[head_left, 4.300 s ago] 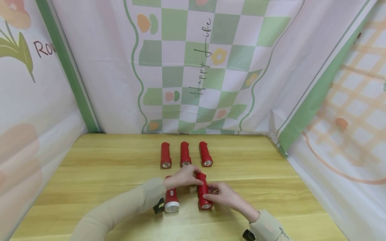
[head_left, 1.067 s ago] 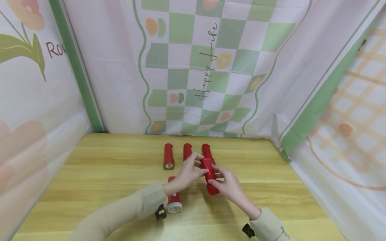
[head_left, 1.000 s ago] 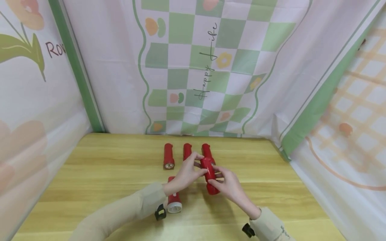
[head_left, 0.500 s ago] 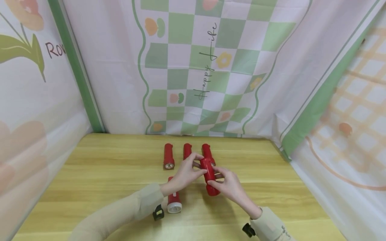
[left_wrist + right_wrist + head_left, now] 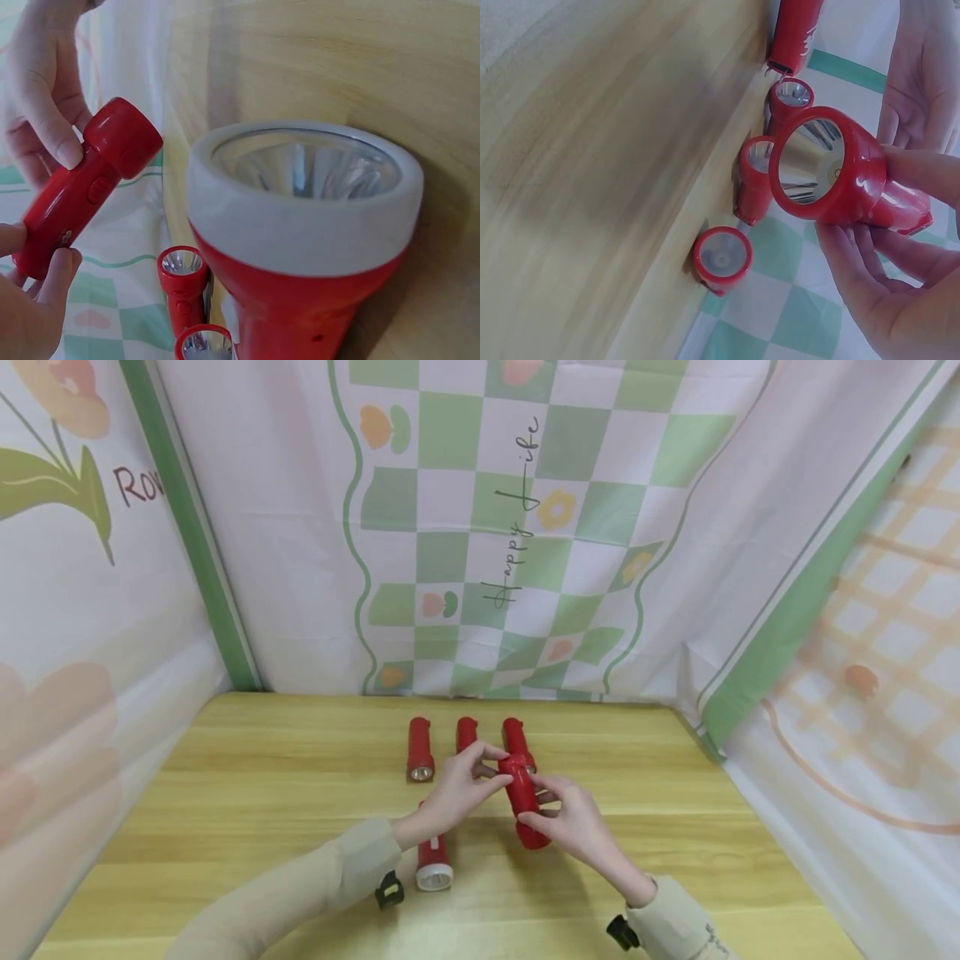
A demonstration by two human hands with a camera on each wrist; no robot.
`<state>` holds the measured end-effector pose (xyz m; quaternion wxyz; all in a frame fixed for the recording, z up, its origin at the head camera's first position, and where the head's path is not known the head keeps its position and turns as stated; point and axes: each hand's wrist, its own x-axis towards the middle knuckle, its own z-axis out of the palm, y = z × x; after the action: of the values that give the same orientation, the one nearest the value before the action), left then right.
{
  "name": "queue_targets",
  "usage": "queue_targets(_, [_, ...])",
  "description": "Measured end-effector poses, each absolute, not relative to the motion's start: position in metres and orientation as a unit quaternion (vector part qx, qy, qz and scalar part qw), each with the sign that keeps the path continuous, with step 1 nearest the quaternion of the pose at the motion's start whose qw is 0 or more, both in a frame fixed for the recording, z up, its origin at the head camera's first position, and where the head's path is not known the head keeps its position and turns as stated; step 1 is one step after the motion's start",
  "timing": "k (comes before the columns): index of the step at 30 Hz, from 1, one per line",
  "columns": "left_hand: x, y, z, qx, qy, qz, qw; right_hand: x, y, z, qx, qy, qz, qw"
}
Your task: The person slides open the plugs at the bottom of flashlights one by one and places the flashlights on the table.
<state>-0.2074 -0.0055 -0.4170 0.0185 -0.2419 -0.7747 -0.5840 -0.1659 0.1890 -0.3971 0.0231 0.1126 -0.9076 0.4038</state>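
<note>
A plain red flashlight (image 5: 521, 789) is held above the table between both hands, its head tilted down toward the near side. My left hand (image 5: 457, 789) pinches the tail end with thumb and fingertips. Closer to the head, my right hand (image 5: 570, 822) grips the body; the right wrist view shows the lens and reflector (image 5: 810, 161). A button (image 5: 99, 189) shows on the body in the left wrist view. Below my left wrist lies a red flashlight with a white rim (image 5: 433, 864), its tail partly covered by that wrist.
Three more red flashlights lie in a row at the back: a left one (image 5: 420, 750), a middle one (image 5: 467, 735) partly hidden by my left hand, and a right one (image 5: 515, 737) partly behind the held flashlight. Printed curtains (image 5: 300, 568) enclose the wooden table (image 5: 262, 793).
Since the oldest frame, both hands have raised the flashlight and tipped its head down, so its lens no longer shows in the head view. Over the last second, the hands have shifted only slightly.
</note>
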Motion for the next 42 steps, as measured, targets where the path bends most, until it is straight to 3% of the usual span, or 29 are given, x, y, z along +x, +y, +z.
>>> queue_targets(42, [-0.2,-0.016,-0.427,-0.222,-0.737,-0.637,0.032,-0.169,0.202,-0.385,0.206,-0.915,0.346,0.015])
